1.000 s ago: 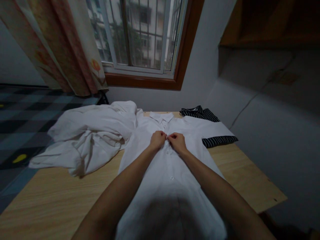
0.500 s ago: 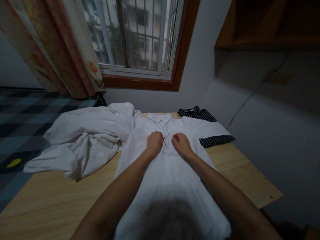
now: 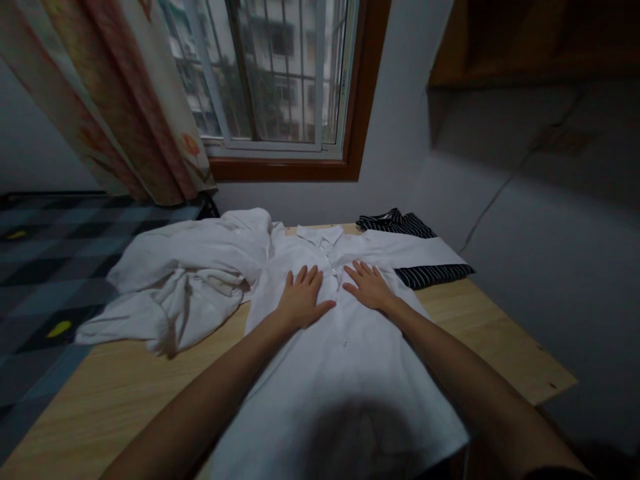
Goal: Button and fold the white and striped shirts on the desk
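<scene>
A white button-up shirt (image 3: pixel 345 373) lies front side up, its collar pointing toward the window and its hem toward me. Flat on the left half of its chest rests my left hand (image 3: pixel 303 297), open with the fingers spread. My right hand (image 3: pixel 369 285) is open too, lying on the right half of the chest. Between the two hands runs the button placket, with a small button visible below them. The right sleeve is stretched outward over a black striped garment (image 3: pixel 435 275). Neither hand grips any cloth.
Crumpled white cloth (image 3: pixel 195 273) is heaped at the left of the wooden table (image 3: pixel 120 387). Beyond it is a checked bedspread (image 3: pixel 40 267). A window (image 3: pixel 280 73) with a curtain (image 3: pixel 120 100) stands behind, and a wooden shelf (image 3: pixel 500 73) hangs at upper right.
Both hands have gone from closed fingers at the placket to flat, spread palms on the shirt. My left hand has shifted slightly left and nearer to me. The view has tilted a little.
</scene>
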The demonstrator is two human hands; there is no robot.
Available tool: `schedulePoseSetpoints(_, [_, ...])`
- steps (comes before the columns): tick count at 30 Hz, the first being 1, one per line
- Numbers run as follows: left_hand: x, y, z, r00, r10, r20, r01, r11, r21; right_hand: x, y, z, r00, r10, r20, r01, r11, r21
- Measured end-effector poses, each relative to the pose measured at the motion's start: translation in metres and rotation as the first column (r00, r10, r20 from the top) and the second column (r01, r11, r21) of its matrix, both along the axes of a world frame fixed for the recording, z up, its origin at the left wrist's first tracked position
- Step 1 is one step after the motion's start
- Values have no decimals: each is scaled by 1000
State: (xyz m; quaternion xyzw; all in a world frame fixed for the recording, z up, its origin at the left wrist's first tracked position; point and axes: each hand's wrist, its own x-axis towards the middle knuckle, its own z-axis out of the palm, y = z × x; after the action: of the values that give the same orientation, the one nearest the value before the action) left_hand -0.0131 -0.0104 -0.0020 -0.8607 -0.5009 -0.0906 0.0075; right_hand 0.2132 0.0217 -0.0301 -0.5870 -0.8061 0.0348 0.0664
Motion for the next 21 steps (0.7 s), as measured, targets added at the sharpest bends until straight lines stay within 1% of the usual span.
schedulePoseSetpoints(3, [-9, -22, -3, 989, -145, -30, 144, 988, -50, 0, 1, 4, 999, 2, -36, 0, 998, 56])
schedulePoseSetpoints(5, [-13, -30, -5, 973, -227, -35, 221, 969, -113, -4, -7, 9, 994, -29, -101, 41, 992, 121])
schedulePoseSetpoints(7, [-15, -33, -5, 961, -275, -39, 266, 952, -149, -10, -21, 14, 982, -37, -187, 73, 979, 189])
schedulePoseSetpoints(8, [-16, -34, -4, 954, -296, -43, 286, 945, -159, -13, -29, 17, 976, -9, -219, 55, 977, 205])
schedulePoseSetpoints(10, [-18, -33, -1, 941, -334, -55, 320, 930, -178, -17, -47, 19, 966, 101, -238, -54, 979, 196])
schedulePoseSetpoints(12, [-21, -31, 2, 931, -360, -60, 343, 919, -193, -16, -63, 18, 957, 197, -211, -163, 972, 171])
schedulePoseSetpoints(13, [-23, -31, 3, 929, -365, -57, 349, 917, -193, -13, -69, 16, 958, 212, -194, -179, 968, 174])
schedulePoseSetpoints(15, [-27, -31, 2, 931, -363, -43, 350, 919, -180, -5, -79, 10, 965, 194, -179, -154, 965, 215])
schedulePoseSetpoints(17, [-30, -31, -1, 934, -357, -23, 349, 923, -163, 4, -85, 6, 960, 191, -204, -140, 961, 240])
schedulePoseSetpoints(19, [-32, -31, -4, 936, -353, -2, 349, 926, -145, 9, -87, 3, 946, 202, -253, -144, 963, 230])
schedulePoseSetpoints(21, [-33, -31, -6, 936, -352, 15, 350, 927, -131, 10, -87, 3, 941, 186, -284, -126, 968, 215])
